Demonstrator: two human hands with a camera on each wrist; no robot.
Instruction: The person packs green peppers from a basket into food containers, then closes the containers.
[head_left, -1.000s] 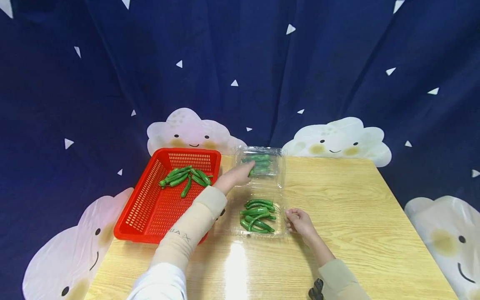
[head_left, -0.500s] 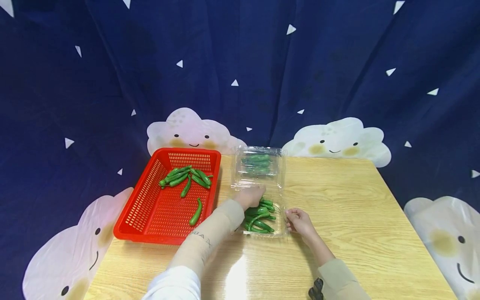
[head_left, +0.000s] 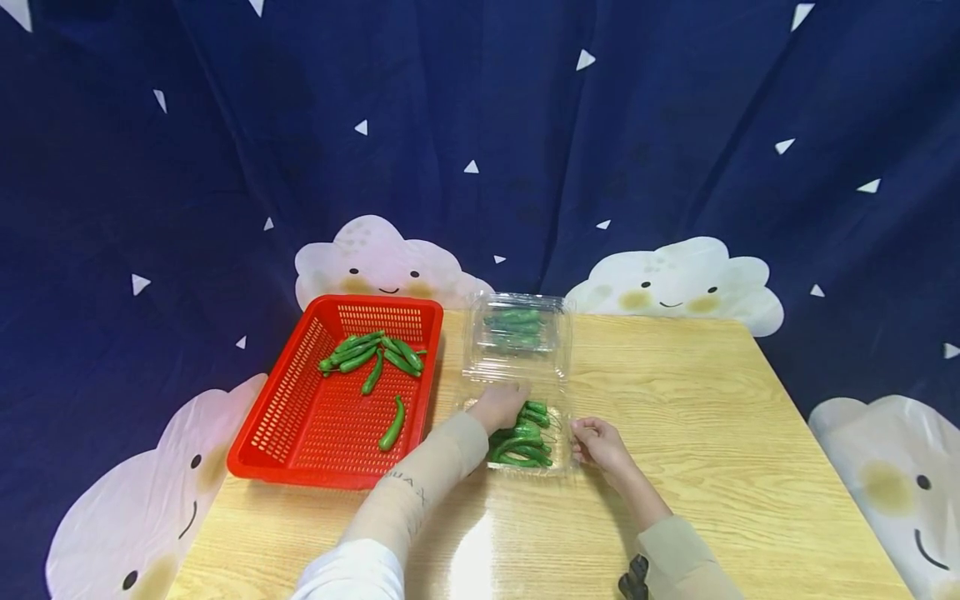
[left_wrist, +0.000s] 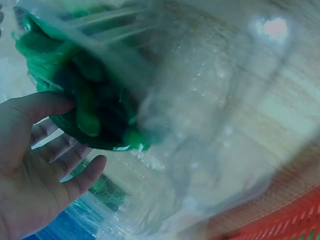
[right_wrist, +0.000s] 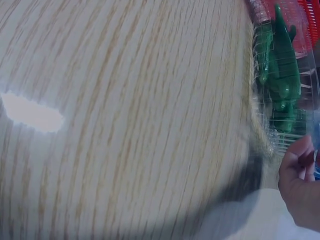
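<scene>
Green chili peppers (head_left: 528, 433) lie in the near tray of a clear plastic clamshell box (head_left: 561, 400), its lid (head_left: 517, 367) folded back at the far side. My left hand (head_left: 498, 407) reaches over the tray's left part onto the peppers. In the left wrist view, its thumb (left_wrist: 52, 104) touches the pile, while the fingers (left_wrist: 85, 180) are spread, loosely bent; the peppers partly hide them. At the box's right edge, my right hand (head_left: 600, 446) pinches the rim between thumb and fingers, as the right wrist view also shows beside the peppers (right_wrist: 285, 75).
Left of the box stands a red perforated basket (head_left: 300, 433) with several more peppers (head_left: 356, 352) and a single one (head_left: 392, 423) nearer its front. More peppers (head_left: 517, 321) show through the lid at the back. A dark blue curtain (head_left: 480, 100) hangs behind the wooden table (head_left: 675, 400).
My left hand has come back from the lid area down to the near tray, and the peppers there have shifted. My right hand stays at the box's edge.
</scene>
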